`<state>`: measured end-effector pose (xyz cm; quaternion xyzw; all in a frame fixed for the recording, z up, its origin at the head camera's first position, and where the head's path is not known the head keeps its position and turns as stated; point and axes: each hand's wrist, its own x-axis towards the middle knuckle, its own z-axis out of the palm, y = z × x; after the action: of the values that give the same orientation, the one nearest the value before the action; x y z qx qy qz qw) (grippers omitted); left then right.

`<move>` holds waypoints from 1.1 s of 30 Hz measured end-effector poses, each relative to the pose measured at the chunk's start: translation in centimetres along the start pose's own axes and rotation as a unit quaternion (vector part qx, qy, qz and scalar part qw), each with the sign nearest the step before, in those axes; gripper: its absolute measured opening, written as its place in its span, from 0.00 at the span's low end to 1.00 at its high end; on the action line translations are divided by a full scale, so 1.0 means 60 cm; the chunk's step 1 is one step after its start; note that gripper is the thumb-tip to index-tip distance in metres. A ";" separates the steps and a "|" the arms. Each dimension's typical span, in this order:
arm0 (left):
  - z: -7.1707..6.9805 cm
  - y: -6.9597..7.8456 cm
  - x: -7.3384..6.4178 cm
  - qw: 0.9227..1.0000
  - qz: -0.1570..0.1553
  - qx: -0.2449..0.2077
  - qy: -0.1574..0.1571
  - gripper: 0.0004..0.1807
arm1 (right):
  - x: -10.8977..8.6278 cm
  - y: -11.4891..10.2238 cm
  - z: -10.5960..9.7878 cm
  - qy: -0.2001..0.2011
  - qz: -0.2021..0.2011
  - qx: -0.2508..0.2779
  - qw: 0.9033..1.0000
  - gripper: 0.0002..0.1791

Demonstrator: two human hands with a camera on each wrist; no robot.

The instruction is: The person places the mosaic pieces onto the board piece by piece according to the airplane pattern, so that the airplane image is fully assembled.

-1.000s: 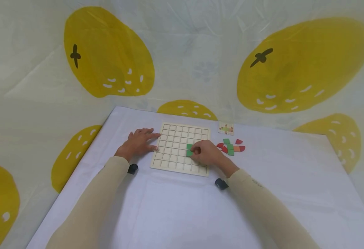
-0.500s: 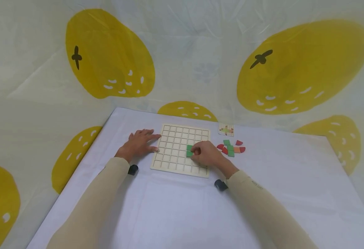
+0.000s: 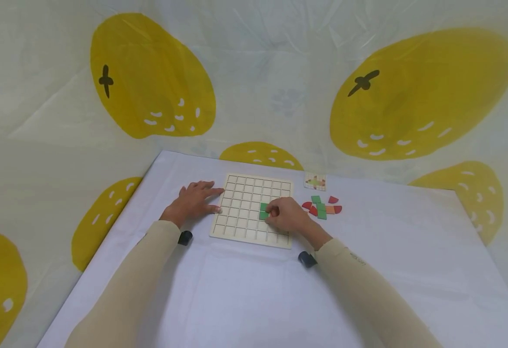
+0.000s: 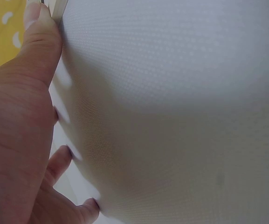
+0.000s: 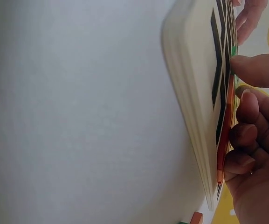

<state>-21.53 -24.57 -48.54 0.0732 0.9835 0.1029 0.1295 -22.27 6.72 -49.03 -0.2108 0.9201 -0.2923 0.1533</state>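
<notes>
Green square tiles [image 3: 263,208] lie on a gridded wooden board [image 3: 235,220].

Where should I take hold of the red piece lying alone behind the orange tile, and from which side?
I'd pinch the red piece by opposite edges, coming down from above and the right. It lies flat, apart from its neighbours; the orange tile sits on its near side and a green tile to its left, so the right looks less crowded.

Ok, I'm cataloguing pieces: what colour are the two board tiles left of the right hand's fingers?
The two tiles are green, clearest in the head view.
</notes>
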 end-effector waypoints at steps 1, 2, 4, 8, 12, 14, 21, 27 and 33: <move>0.000 0.001 0.000 1.000 0.000 0.000 0.000 0.42 | 0.000 0.001 0.000 0.001 0.000 0.001 1.000 0.14; 0.001 0.002 0.000 1.000 -0.001 0.000 -0.001 0.42 | -0.001 0.002 0.000 0.001 0.000 0.003 1.000 0.15; 0.002 0.003 0.001 1.000 -0.004 -0.001 -0.004 0.42 | -0.002 0.004 0.000 0.002 -0.001 0.008 1.000 0.15; 0.004 0.003 0.004 1.000 -0.009 -0.004 -0.008 0.42 | -0.007 0.008 -0.003 0.010 0.001 0.026 1.000 0.13; 0.006 0.002 0.006 1.000 -0.007 -0.004 -0.006 0.42 | -0.014 0.015 -0.013 0.026 0.004 0.052 0.998 0.13; 0.007 0.001 0.007 1.000 -0.008 -0.002 -0.006 0.42 | -0.017 0.021 -0.021 0.033 0.004 0.057 0.998 0.13; 0.006 -0.001 0.001 1.000 -0.008 -0.004 -0.004 0.42 | -0.032 0.049 -0.058 0.046 0.000 0.040 0.998 0.13; 0.004 0.000 -0.001 1.000 -0.008 -0.009 -0.002 0.42 | -0.044 0.077 -0.083 0.034 0.053 0.031 0.998 0.15; 0.004 -0.001 0.002 1.000 0.000 -0.008 0.003 0.42 | -0.055 0.106 -0.104 0.042 0.063 0.024 0.997 0.15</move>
<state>-21.57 -24.56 -48.80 0.0716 0.9831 0.1105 0.1274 -23.86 15.96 -47.44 -0.1361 0.9300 -0.3126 0.1375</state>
